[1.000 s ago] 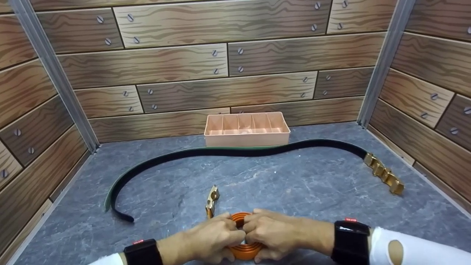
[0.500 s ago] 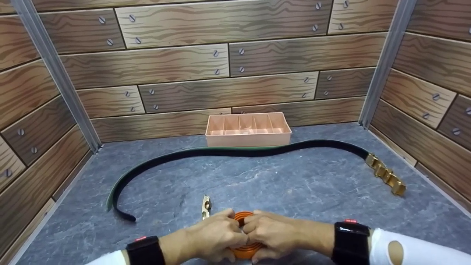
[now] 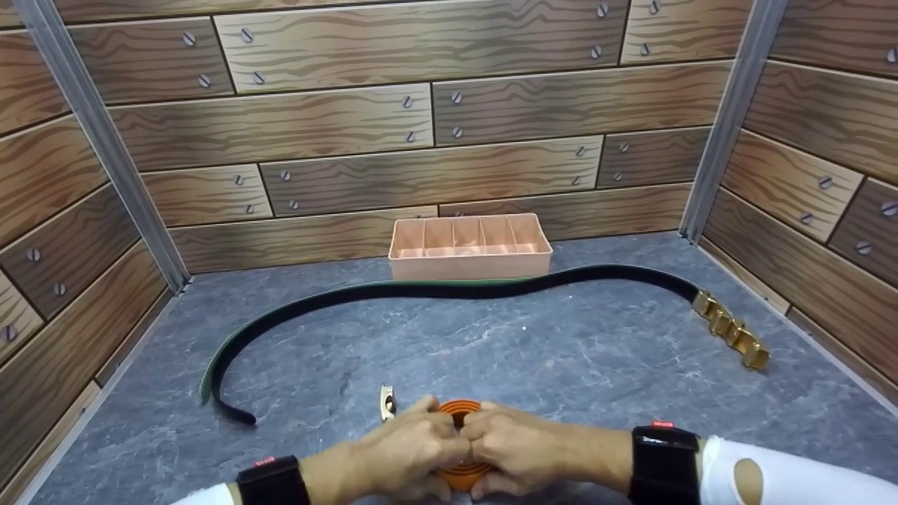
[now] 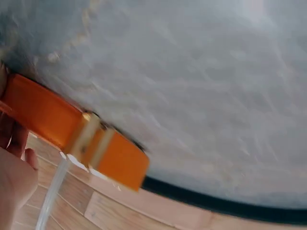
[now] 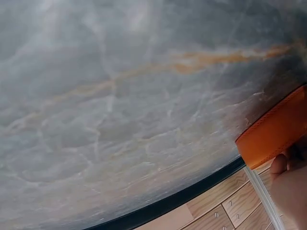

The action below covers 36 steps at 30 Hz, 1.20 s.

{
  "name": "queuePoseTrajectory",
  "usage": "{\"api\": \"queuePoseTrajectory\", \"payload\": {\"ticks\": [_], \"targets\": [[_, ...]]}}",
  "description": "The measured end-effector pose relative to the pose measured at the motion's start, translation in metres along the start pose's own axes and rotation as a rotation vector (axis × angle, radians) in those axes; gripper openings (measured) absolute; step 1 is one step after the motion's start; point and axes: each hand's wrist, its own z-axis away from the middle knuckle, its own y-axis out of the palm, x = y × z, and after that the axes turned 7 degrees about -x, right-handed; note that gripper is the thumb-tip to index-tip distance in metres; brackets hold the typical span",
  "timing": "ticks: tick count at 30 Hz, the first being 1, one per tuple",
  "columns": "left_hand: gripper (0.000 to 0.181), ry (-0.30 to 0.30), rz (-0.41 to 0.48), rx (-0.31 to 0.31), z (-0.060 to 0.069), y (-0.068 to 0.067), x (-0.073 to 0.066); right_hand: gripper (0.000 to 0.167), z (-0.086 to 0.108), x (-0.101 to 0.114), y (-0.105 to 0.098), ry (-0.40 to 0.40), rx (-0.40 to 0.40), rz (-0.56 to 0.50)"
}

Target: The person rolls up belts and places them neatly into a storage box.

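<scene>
A coiled orange belt [image 3: 463,478] stands on edge at the near middle of the table in the head view. My left hand [image 3: 414,449] grips its left side, and my right hand [image 3: 515,442] grips the right side, with fingers of both hands bent into the coil's middle. The belt's gold buckle [image 3: 387,403] sticks out beyond my left hand. In the left wrist view, the orange strap [image 4: 43,103] runs to this blurred buckle. The right wrist view has a stretch of the orange belt [image 5: 273,134] beside my right fingers. My hands hide much of the coil.
A black belt with a green face [image 3: 449,288] curves across the table behind my hands. Its gold buckle [image 3: 731,331] lies at the right. Behind it, a pink compartment tray [image 3: 470,266] stands against the wood-patterned back wall [image 3: 351,119].
The orange belt's gold buckle has drawn back toward my left hand and slightly leftward, so less of it shows. Both hands keep their hold on the coil; the black belt and tray stay put.
</scene>
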Motion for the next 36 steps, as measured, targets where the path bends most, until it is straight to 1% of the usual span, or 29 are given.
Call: {"api": "queuePoseTrajectory", "payload": {"ticks": [2, 4, 6, 8, 9, 11, 12, 14, 15, 16, 17, 19, 21, 23, 26, 30, 33, 36], "targets": [[0.052, -0.002, -0.017, 0.049, 0.001, -0.004, 0.006, 0.028, 0.001, -0.002, -0.001, -0.017, 0.012, 0.005], [0.056, 0.013, -0.018, 0.077, 0.0, -0.006, 0.01, 0.028, 0.001, -0.003, -0.001, -0.018, 0.029, 0.008], [0.054, 0.04, -0.004, 0.086, -0.001, -0.006, 0.011, 0.027, 0.001, -0.002, -0.002, 0.006, 0.062, 0.006], [0.051, 0.062, -0.003, 0.075, -0.001, -0.005, 0.01, 0.029, 0.001, -0.001, -0.003, 0.051, 0.103, 0.008], [0.05, 0.071, -0.004, 0.049, -0.001, -0.004, 0.008, 0.033, 0.002, 0.0, -0.003, 0.068, 0.112, 0.018], [0.046, 0.087, 0.0, -0.038, -0.001, 0.003, 0.005, 0.038, 0.001, 0.003, -0.003, 0.102, 0.11, 0.032], [0.044, 0.088, -0.001, -0.082, -0.001, 0.006, 0.003, 0.039, 0.002, 0.004, -0.002, 0.117, 0.096, 0.03], [0.042, 0.076, 0.011, -0.149, -0.002, 0.011, 0.0, 0.041, 0.002, 0.005, 0.0, 0.138, 0.058, 0.014], [0.042, 0.068, 0.026, -0.161, -0.002, 0.013, -0.002, 0.041, 0.002, 0.005, 0.001, 0.144, 0.04, 0.002], [0.042, 0.048, 0.045, -0.146, -0.003, 0.012, -0.003, 0.041, 0.002, 0.005, 0.002, 0.148, 0.033, -0.016], [0.043, 0.019, 0.06, -0.114, -0.002, 0.01, -0.003, 0.041, 0.002, 0.004, 0.002, 0.146, 0.028, -0.033], [0.047, -0.039, 0.098, -0.017, 0.001, 0.003, -0.002, 0.038, 0.002, 0.003, 0.001, 0.134, 0.042, -0.052], [0.051, -0.099, 0.119, 0.067, 0.005, -0.003, 0.002, 0.033, 0.003, 0.001, -0.001, 0.111, 0.055, -0.054], [0.054, -0.147, 0.128, 0.106, 0.01, -0.006, 0.006, 0.029, 0.004, 0.0, -0.002, 0.088, 0.059, -0.047], [0.054, -0.193, 0.101, 0.109, 0.015, -0.007, 0.008, 0.029, 0.004, -0.001, -0.004, 0.071, 0.06, -0.027], [0.056, -0.242, 0.073, 0.064, 0.018, -0.004, 0.007, 0.029, 0.0, 0.0, -0.005, 0.071, 0.073, 0.007], [0.058, -0.287, 0.089, 0.016, 0.018, -0.001, 0.005, 0.034, -0.006, 0.003, -0.003, 0.131, 0.082, -0.005], [0.06, -0.333, 0.115, -0.019, 0.017, 0.002, 0.001, 0.04, -0.014, 0.007, 0.002, 0.248, 0.071, -0.077]]}}
